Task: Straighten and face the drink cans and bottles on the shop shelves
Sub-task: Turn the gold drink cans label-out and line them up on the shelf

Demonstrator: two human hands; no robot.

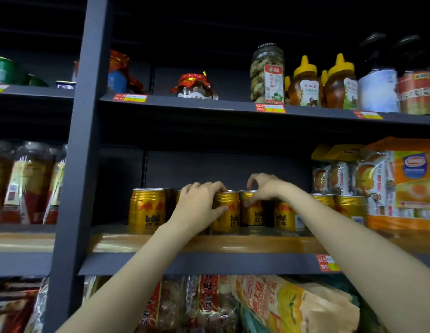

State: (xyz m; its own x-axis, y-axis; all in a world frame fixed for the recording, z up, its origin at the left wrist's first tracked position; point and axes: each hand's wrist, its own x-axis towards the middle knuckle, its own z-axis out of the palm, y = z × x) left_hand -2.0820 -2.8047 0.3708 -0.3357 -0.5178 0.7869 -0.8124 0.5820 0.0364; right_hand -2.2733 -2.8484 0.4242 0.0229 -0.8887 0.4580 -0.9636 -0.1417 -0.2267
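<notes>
Gold Red Bull cans (253, 210) in a row along the middle shelf (209, 243), upright, labels mostly forward. Leftmost can (146, 211) standing a little apart from the rest, bull logo and lettering squarely to the front. Second can (227, 211) gripped by the left hand (199, 207), fingers curled over its top rim, thumb pressed on its front. Third can (251, 209) just beside it, pinched near the top by the right hand (264, 188), thumb on the near side, fingers arched over the lid. Fourth can (284, 216) partly behind the right forearm, barcode side turned somewhat outward. Two more cans (351, 206) further right, touching an orange boxed snack pack (401, 186). Behind the front row, more gold can tops, number not clear. On the upper shelf (209, 105): a red-wrapped jar (194, 86), a clear jar of dried goods (266, 73), honey bottles (305, 84) with yellow caps. Below, packaged snacks (281, 306) in bags. Dark upright post (81, 140) at left, price tags (270, 108) on shelf edges.
</notes>
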